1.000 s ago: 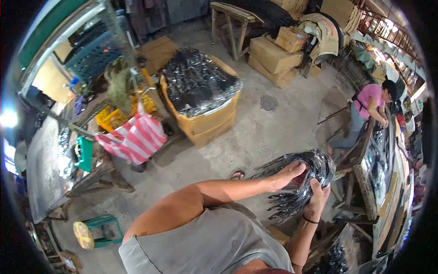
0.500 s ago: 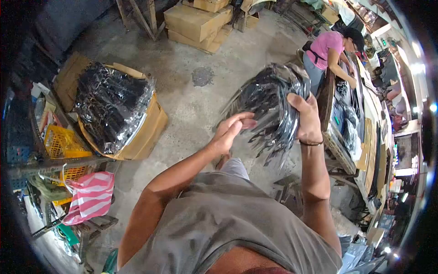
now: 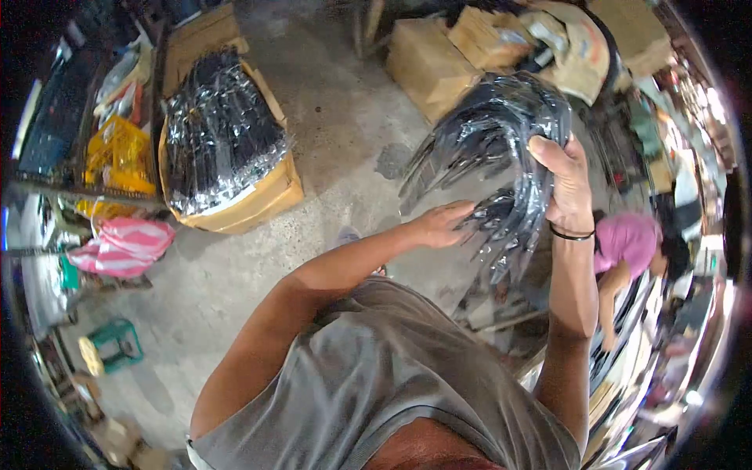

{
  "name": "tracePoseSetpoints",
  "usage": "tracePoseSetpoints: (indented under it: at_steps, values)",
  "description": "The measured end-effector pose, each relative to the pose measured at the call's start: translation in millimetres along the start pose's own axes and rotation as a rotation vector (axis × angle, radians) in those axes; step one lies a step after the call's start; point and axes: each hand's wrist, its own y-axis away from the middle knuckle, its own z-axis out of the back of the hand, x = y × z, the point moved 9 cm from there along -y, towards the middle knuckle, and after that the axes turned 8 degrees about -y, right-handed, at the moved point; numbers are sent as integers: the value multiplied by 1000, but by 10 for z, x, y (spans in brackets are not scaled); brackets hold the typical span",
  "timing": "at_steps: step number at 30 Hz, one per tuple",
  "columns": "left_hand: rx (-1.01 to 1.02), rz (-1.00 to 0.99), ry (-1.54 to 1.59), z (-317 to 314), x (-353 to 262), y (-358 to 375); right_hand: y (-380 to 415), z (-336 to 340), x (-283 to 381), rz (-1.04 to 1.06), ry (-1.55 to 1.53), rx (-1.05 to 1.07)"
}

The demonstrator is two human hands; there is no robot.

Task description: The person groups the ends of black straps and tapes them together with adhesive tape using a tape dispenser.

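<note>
A thick bundle of black strips in clear plastic (image 3: 501, 117) hangs in a curve from my right hand (image 3: 565, 176), whose fingers and thumb are wrapped round its right side. My left hand (image 3: 446, 224) is at the lower left of the bundle, its fingers reaching the hanging ends; whether they grip any strips is unclear. To the left, an open cardboard box (image 3: 262, 196) is filled with similar black plastic-wrapped pieces (image 3: 223, 129).
A co-worker in a pink shirt (image 3: 627, 241) bends over a long work table at the right. Cardboard boxes (image 3: 427, 66) stand at the top. Yellow crates (image 3: 121, 153), a pink striped bag (image 3: 125, 247) and a green stool (image 3: 117, 345) are at the left.
The view has turned, so the co-worker appears lower and the filled box higher. The bundle, still in my right hand, appears higher and further right. My left hand is now at its hanging ends.
</note>
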Motion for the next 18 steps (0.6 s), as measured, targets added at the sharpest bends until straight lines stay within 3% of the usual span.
tracePoseSetpoints:
  at_steps: [2,4,5,6,8,9,11,14,18]
  values:
    - [-78,-67,-32,0,255,-420,-351,-47,92,-24,57,79]
    - [15,9,286,74,440,-865,-671,-116,193,58,110,41]
    - [172,245,265,163,561,-944,-831,-101,221,54,181,52]
    - [144,238,272,199,752,-1120,-994,-100,268,57,253,63]
    - [-259,138,-47,538,1093,-1480,-1311,-248,352,86,314,115]
    - [-421,164,76,840,1089,-1496,-1466,-392,383,84,262,214]
    - [-465,176,67,1325,1352,-1710,-1733,-548,454,36,195,324]
    - [-554,229,-30,1999,1668,-1561,-2174,-689,460,22,214,432]
    - [-815,510,-265,2798,2034,-304,-3058,0,538,68,274,780]
